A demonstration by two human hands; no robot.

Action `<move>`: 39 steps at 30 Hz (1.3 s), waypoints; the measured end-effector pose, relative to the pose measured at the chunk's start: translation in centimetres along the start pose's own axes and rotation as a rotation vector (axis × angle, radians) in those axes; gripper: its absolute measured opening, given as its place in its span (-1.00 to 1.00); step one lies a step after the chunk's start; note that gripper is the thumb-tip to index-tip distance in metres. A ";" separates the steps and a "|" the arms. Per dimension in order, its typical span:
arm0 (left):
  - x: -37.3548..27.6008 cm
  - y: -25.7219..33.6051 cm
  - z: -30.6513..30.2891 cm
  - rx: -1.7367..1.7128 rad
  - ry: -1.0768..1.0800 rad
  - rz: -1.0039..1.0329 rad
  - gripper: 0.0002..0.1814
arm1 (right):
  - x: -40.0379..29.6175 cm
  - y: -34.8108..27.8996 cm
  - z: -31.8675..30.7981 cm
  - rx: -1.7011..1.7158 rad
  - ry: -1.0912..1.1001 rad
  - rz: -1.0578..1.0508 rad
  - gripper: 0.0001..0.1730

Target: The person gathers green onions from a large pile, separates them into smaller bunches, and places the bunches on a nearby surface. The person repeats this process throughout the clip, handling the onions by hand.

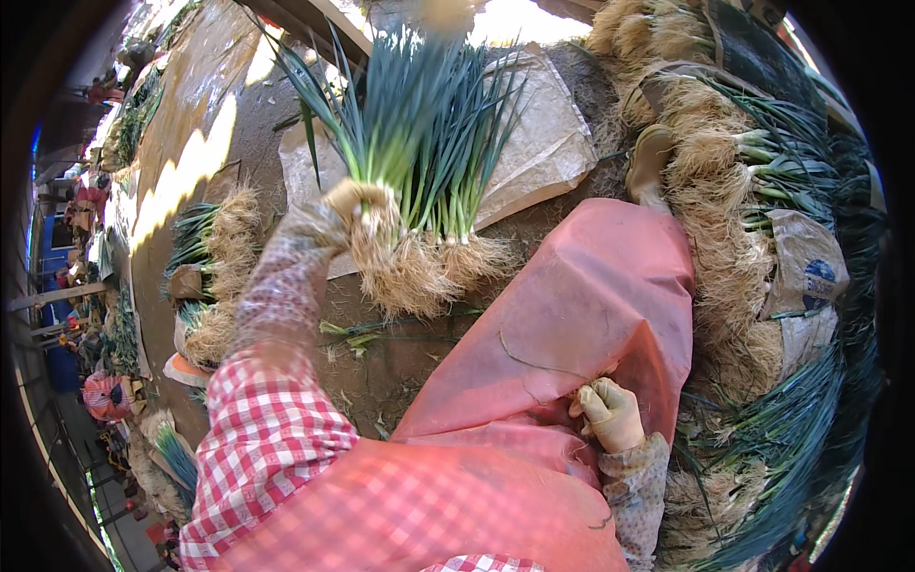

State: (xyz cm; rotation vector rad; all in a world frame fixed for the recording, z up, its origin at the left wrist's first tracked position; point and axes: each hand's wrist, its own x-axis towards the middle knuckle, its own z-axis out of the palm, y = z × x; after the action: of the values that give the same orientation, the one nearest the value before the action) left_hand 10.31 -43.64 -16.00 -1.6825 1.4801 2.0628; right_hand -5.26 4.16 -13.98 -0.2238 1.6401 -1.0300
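My left hand (352, 202), in a soiled pale glove, grips a bunch of green onions (382, 154) just above its roots. The dark green leaves point away from me, and the pale roots hang towards me. Right beside it, more green onions (452, 207) lie with their root ends lined up on a flattened woven sack (543, 136). My right hand (609, 415), also gloved, is curled closed against the red plastic apron (557, 286) over my leg. A thin strand (540, 366) runs across the apron towards its fingers; whether they pinch it is hidden.
Stacked onion bundles (722, 236) with thick roots line my right side, near a boot (649, 161). A smaller pile (229, 250) stands to the left. Loose leaves (357, 334) litter the muddy ground (386, 379). A wooden beam (325, 25) crosses the far edge. People (89, 200) appear far left.
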 end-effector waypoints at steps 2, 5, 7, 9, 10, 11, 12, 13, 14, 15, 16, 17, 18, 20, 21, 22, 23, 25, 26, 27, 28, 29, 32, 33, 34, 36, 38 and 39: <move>2.6 -5.2 1.4 0.310 0.146 -0.175 -0.62 | 0.1 -0.1 -0.3 -0.021 0.006 0.028 -0.69; 8.4 -12.7 -3.1 0.594 -0.201 -0.031 -0.61 | 0.2 -0.5 -0.3 -0.050 -0.001 0.051 -0.68; 7.3 -11.8 -1.5 0.231 -0.053 -0.152 -0.63 | 0.4 -0.2 -0.5 -0.036 -0.010 0.061 -0.70; 7.9 -10.9 -1.4 0.427 0.098 -0.185 -0.52 | 0.7 -0.1 -0.5 -0.022 -0.021 0.062 -0.70; 7.1 -10.3 0.1 0.505 0.336 -0.070 -0.39 | 0.9 -0.1 -0.4 -0.017 -0.020 0.075 -0.71; 5.6 -9.6 1.0 0.406 0.285 0.119 -0.27 | 1.1 -0.2 -0.3 -0.011 -0.017 0.088 -0.71; 5.5 -9.8 0.4 0.381 0.285 0.154 -0.31 | 1.1 -0.3 -0.2 -0.007 -0.019 0.100 -0.71; 6.1 -10.3 -0.1 0.356 0.279 0.188 -0.35 | 1.2 -0.4 -0.1 -0.002 -0.027 0.097 -0.71; 8.2 -12.7 -2.2 0.423 0.371 0.266 -0.36 | 1.2 -0.7 0.0 0.000 -0.039 0.093 -0.71; 11.2 -16.2 -5.4 0.491 0.466 0.340 -0.37 | 1.2 -0.8 0.1 0.002 -0.056 0.090 -0.71; 11.5 -15.7 -4.3 0.558 0.529 0.424 -0.39 | 1.2 -0.7 0.0 0.007 -0.040 0.104 -0.72; 11.2 -15.4 -3.5 0.512 0.506 0.368 -0.47 | 1.2 -0.5 -0.1 0.012 -0.025 0.118 -0.72; 10.6 -14.8 -2.7 0.510 0.603 0.418 -0.51 | 1.2 -0.5 -0.2 0.020 -0.018 0.126 -0.73; 9.4 -14.1 -2.2 0.489 0.816 0.518 -0.57 | 1.3 -0.7 -0.3 -0.003 -0.026 0.133 -0.74; 7.1 -11.6 -0.3 0.428 0.828 0.537 -0.58 | 1.3 -0.8 -0.3 -0.012 -0.022 0.139 -0.74; 6.8 -11.4 -1.2 0.461 0.853 0.656 -0.58 | 1.3 -0.8 -0.2 -0.009 -0.025 0.136 -0.74; 6.6 -11.3 -2.1 0.494 0.875 0.775 -0.58 | 1.4 -0.7 -0.1 -0.005 -0.028 0.134 -0.74; 5.3 -8.8 -2.1 0.446 0.886 0.790 -0.56 | 1.4 -0.6 0.0 0.004 -0.027 0.128 -0.73; 6.3 -9.3 -4.1 0.521 0.944 0.842 -0.54 | 1.4 -0.6 0.2 0.007 -0.038 0.119 -0.72; 6.4 -9.2 -4.0 0.533 0.941 0.834 -0.53 | 1.5 -0.7 0.2 0.013 -0.033 0.112 -0.71; 6.5 -9.1 -4.0 0.546 0.939 0.824 -0.51 | 1.5 -0.7 0.2 0.011 -0.030 0.114 -0.71; 6.4 -9.3 -3.7 0.531 0.916 0.754 -0.51 | 1.5 -0.7 0.2 0.008 -0.028 0.116 -0.71; 3.6 -7.9 0.3 0.566 0.772 0.281 -0.50 | 1.5 -0.5 0.0 0.009 -0.007 0.127 -0.71; 2.2 -7.7 1.2 0.586 0.716 0.076 -0.50 | 1.5 -0.4 0.0 0.008 -0.007 0.129 -0.70; 4.3 -12.3 -1.4 0.672 0.663 0.285 -0.53 | 1.5 -0.5 0.1 0.008 -0.018 0.121 -0.70; 8.5 -19.5 -5.4 0.769 0.568 0.433 -0.57 | 1.5 -0.6 0.2 0.008 -0.023 0.117 -0.70; 9.1 -21.1 -6.6 0.799 0.523 0.316 -0.60 | 1.5 -0.5 0.1 0.010 -0.020 0.118 -0.70; 9.0 -20.8 -6.6 0.756 0.541 0.325 -0.60 | 1.6 -0.6 0.2 0.011 -0.019 0.115 -0.71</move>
State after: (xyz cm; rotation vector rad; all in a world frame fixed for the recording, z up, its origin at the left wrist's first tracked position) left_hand 23.97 -41.69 -35.13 -1.7745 2.4080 0.8875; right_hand -5.89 2.75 -14.69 -0.1300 1.6106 -0.9472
